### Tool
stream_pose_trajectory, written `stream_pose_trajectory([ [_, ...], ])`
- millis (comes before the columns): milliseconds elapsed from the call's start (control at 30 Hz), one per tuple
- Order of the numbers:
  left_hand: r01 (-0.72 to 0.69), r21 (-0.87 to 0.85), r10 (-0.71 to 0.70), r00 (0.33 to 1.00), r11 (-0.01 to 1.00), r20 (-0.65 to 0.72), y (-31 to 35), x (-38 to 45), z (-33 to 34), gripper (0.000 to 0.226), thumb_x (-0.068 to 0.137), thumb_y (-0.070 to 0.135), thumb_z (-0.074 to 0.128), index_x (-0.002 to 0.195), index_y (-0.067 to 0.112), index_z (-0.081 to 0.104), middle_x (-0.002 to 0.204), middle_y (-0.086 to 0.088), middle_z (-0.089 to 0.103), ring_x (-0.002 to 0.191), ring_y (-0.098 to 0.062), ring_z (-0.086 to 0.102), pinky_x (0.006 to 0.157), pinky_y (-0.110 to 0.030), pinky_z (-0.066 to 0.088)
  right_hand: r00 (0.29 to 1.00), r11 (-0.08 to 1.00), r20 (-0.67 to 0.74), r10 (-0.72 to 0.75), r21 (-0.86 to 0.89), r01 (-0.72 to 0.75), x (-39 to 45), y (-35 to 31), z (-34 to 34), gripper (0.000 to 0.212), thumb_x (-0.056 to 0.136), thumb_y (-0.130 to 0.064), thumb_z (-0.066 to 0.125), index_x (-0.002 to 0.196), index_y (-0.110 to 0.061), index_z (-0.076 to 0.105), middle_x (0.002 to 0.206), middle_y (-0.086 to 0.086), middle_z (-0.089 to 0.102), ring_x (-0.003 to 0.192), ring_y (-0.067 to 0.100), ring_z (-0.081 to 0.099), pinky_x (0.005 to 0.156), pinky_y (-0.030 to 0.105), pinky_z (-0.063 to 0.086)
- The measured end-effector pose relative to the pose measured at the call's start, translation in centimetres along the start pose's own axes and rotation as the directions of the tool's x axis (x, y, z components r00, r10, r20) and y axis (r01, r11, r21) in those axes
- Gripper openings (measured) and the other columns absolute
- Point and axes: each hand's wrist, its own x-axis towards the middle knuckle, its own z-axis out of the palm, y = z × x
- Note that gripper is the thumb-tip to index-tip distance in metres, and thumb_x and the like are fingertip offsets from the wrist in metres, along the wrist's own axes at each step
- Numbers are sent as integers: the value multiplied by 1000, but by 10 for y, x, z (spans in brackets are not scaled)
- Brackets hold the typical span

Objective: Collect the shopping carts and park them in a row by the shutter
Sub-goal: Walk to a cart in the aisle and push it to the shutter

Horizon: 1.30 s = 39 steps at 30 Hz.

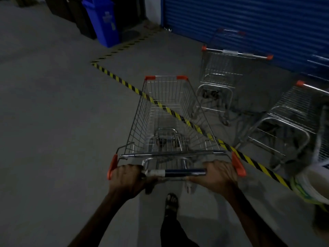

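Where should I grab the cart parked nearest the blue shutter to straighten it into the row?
Grip its handle bar, the horizontal rod with orange end caps on the shutter side. That parked cart points its nose toward the camera, so come round behind it, probably squeezing along the shutter, and take the bar with both hands, spaced apart.

Blue bin (105, 22) at back left, dark bins (74, 13) beside it. Yellow-black striped tape (122, 81) runs across grey floor (53, 122). White bucket (315, 182) at right edge.
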Motion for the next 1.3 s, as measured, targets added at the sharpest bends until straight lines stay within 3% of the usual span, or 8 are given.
stream_pose_trajectory([
  [100, -43, -23, 41, 995, 999, -91, -12, 77, 6, 85, 77, 105, 35, 59, 28, 67, 48, 6, 58, 49, -11, 65, 124, -52, 23, 999, 999, -13, -34, 19, 35, 76, 3, -12, 97, 54, -115, 25, 83, -35, 73, 74, -8, 73, 76, 6, 70, 57, 25, 32],
  [333, 10, 60, -23, 976, 998, 214, -48, 247, 0, 103, 69, 111, 6, 81, 32, 71, 68, 8, 70, 77, -4, 71, 130, -52, 3, 996, 994, -79, -52, 90, 59, 249, -2, -7, 104, 56, -115, 20, 70, -26, 71, 64, -3, 68, 66, 16, 69, 57, 25, 44],
  [567, -57, 20, 58, 998, 998, -37, -92, 397, 42, 91, 76, 107, 29, 58, 25, 64, 46, 5, 56, 48, -14, 63, 126, -57, 22, 987, 991, -158, -34, 124, 54, 398, -7, -11, 88, 70, -106, 37, 57, -25, 68, 53, -1, 62, 51, 21, 65, 51, 26, 48],
  [700, -87, -35, 84, 994, 996, -75, -116, 488, 47, 92, 77, 106, 27, 53, 24, 60, 41, 9, 46, 39, -11, 50, 119, -56, 37, 998, 993, -68, -2, 115, 10, 479, -20, -33, 80, 67, -107, 40, 69, -35, 75, 54, -6, 64, 52, 13, 65, 50, 21, 44],
  [800, -98, -49, 96, 994, 994, -57, -143, 558, 53, 94, 76, 108, 22, 56, 24, 60, 41, 9, 46, 39, -10, 51, 126, -60, 23, 999, 992, 37, -19, 128, 14, 541, -37, -58, 66, 71, -99, 51, 82, -38, 73, 53, -15, 54, 52, -5, 49, 47, 11, 28],
  [900, -137, -45, 136, 990, 990, -30, -172, 628, 55, 98, 76, 108, 13, 59, 25, 63, 47, 6, 56, 46, -13, 61, 120, -57, 36, 987, 984, 159, 27, 167, -54, 599, -53, -66, 56, 80, -88, 58, 83, -33, 72, 47, -14, 46, 45, -8, 40, 51, 10, 40],
  [1067, -183, 0, 180, 966, 983, 184, -206, 740, 47, 108, 58, 110, -15, 75, 34, 61, 72, 10, 71, 77, -6, 71, 130, -54, 3, 979, 951, 183, 84, 278, -134, 691, -77, -76, 61, 82, -77, 70, 55, -27, 48, 45, -10, 45, 35, -1, 48, 47, 12, 38],
  [1300, -291, -42, 293, 955, 956, 52, -238, 884, 76, 93, 69, 110, 5, 69, 34, 58, 67, 8, 71, 73, -14, 73, 127, -58, 19, 969, 951, -7, 249, 189, -243, 814, -76, -43, 84, 60, -112, 31, 48, -30, 44, 41, -9, 37, 47, 10, 54, 51, 24, 34],
])
